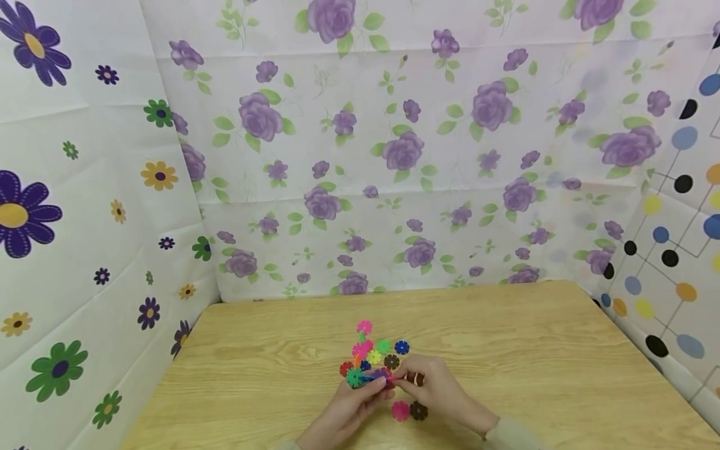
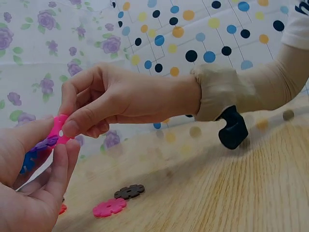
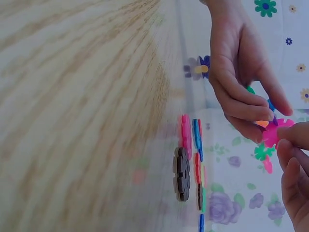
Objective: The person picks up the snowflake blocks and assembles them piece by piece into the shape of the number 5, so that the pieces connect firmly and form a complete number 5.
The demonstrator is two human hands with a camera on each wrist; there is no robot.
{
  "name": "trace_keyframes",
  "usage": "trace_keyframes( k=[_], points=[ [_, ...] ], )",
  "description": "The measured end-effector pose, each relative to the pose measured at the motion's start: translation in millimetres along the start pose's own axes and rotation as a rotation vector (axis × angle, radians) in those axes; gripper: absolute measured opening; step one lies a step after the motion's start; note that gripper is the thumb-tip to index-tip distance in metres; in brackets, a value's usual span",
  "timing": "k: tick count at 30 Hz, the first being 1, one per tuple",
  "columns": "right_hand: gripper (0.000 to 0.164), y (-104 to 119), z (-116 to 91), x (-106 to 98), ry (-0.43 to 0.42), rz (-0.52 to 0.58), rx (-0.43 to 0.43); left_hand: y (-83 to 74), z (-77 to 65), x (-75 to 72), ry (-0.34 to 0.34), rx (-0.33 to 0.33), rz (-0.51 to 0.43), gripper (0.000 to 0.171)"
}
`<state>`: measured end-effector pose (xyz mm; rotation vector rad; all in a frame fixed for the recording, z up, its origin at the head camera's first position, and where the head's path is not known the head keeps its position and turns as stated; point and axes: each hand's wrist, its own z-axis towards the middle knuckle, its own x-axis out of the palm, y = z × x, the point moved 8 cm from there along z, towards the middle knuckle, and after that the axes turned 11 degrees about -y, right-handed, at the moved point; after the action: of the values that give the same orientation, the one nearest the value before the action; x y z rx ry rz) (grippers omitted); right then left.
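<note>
Above the wooden table, my left hand (image 1: pixel 350 407) grips a chain of slotted plastic flower discs. In the left wrist view a purple disc (image 2: pixel 47 142) and a blue disc (image 2: pixel 28 163) show between its thumb and fingers. My right hand (image 1: pixel 441 389) pinches a pink disc (image 2: pixel 60 127) between thumb and fingers, edge against the purple one. Whether their slots are fully locked cannot be seen. A teal-green disc (image 1: pixel 354 377) shows at the chain's left end. The right wrist view shows green and pink discs (image 3: pixel 263 152) beyond the pinched one. My fingers hide part of the chain.
A loose pink disc (image 1: pixel 400 410) and a dark brown disc (image 1: pixel 419 410) lie in front of the hands. Farther back are green (image 1: pixel 384 346), blue (image 1: pixel 402 347), yellow (image 1: pixel 374 357) and brown (image 1: pixel 391 361) discs. Patterned cloths hang round the wooden table (image 1: pixel 506 325).
</note>
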<state>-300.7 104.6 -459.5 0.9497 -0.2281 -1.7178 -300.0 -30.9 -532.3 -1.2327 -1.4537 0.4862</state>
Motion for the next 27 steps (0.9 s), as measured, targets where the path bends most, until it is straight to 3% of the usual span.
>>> trace_keyframes(
  k=[15,23,27],
  points=[
    [0.021,5,2,0,-0.042,-0.003,-0.030,1.7,4.6,-1.2,-0.070,-0.012,-0.078,0.045],
    [0.013,1,4,8,0.029,0.001,0.025,-2.7,5.9,-7.2,-0.096,0.011,-0.100,0.012],
    [0.016,-1,5,11,0.071,0.015,0.059,-4.8,6.6,-11.5,-0.115,0.028,-0.091,0.009]
  ],
)
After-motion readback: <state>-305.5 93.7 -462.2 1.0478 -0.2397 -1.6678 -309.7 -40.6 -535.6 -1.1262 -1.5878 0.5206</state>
